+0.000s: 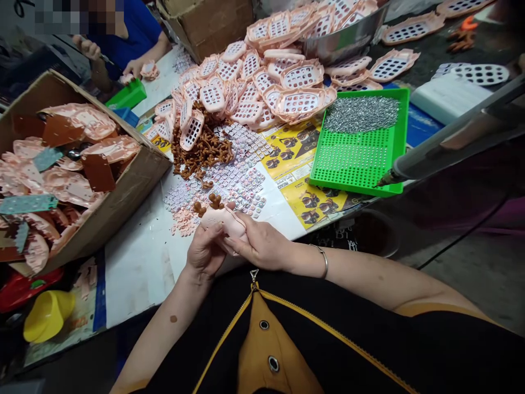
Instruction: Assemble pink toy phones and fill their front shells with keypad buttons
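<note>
Close to my body, a pink plastic toy shell with brown antler-like pieces at its top is held between both hands. My left hand wraps its lower left side, thumb lying on the surface. From the right, my right hand grips the other side, fingers partly hidden behind it. Just beyond the hands lie many small pale printed pieces and small pink bits. Behind these is a heap of brown antler-like parts.
Pink shells with white perforated plates pile up at the back. A green tray of screws stands right, a powered-screwdriver-like tool over its corner. A cardboard box of pink parts is left, near a yellow scoop. Another person works far left.
</note>
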A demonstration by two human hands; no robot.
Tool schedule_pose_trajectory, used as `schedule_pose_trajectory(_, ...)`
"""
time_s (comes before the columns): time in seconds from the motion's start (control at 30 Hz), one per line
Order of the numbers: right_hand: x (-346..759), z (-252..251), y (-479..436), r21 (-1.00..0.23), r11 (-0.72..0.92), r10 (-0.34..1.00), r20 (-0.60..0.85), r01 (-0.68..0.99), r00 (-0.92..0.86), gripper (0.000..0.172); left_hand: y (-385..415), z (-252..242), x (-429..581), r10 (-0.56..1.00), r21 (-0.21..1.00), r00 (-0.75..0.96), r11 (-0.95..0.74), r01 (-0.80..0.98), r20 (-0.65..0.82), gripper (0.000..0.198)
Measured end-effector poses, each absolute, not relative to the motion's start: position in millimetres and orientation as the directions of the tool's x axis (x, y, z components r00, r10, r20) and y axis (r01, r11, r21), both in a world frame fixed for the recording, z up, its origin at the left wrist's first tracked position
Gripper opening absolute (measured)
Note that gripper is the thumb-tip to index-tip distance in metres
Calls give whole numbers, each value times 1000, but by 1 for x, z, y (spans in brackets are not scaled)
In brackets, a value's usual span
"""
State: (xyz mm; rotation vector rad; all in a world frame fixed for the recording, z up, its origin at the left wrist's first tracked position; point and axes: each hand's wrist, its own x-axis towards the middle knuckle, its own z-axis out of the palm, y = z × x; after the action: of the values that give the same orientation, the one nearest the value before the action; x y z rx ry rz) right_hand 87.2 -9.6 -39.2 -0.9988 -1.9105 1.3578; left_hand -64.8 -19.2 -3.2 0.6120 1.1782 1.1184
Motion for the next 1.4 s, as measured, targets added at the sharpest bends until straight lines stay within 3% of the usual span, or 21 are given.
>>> schedule_pose_trajectory(0.1, 91, -35, -9, -919, 270, 803, 50, 288, -594, 60, -22, -4, -67, 911, 850, 40, 398, -346, -410, 53)
schedule_pose_trajectory(0.37, 95, -34, -6, -920, 338, 818, 183, 199, -545, 49, -25, -1, -67, 892, 831, 67, 443, -337, -448, 60)
schedule_pose_trajectory(0.53, 95, -33, -6, -868, 444, 789, 259, 225, -557, 45, -25, -2, -71, 906, 844, 74, 417, -337, -418, 54)
schedule_pose_trajectory(0.7, 96, -32, -4, -839, 520, 800, 412, 161, -436, 41, -25, -1, -68, 936, 888, 60, 348, -300, -346, 70)
schedule_pose_trajectory(0.93, 96, -45, -4, -941, 336, 849, 321, -41, -419, 40, -30, -1, -59, 992, 995, -120, 13, -104, -26, 39)
schedule_pose_trajectory(1.07, 91, -54, -2, -972, 178, 889, 225, -152, -400, 44, -29, 0, -57, 996, 1000, -90, -26, 12, 27, 46)
schedule_pose_trajectory(1.17, 84, -62, -3, -961, -35, 938, 63, -276, -341, 51, -32, 2, -57, 994, 973, -99, -31, 230, 55, 56)
schedule_pose_trajectory(1.27, 77, -71, -7, -901, -209, 933, -67, -381, -354, 56, -38, 4, -55, 989, 869, -138, 19, 494, 56, 45)
schedule_pose_trajectory(1.4, 75, -72, -8, -901, -208, 934, -69, -380, -350, 52, -40, 7, -53, 978, 858, -181, 8, 514, 100, 33)
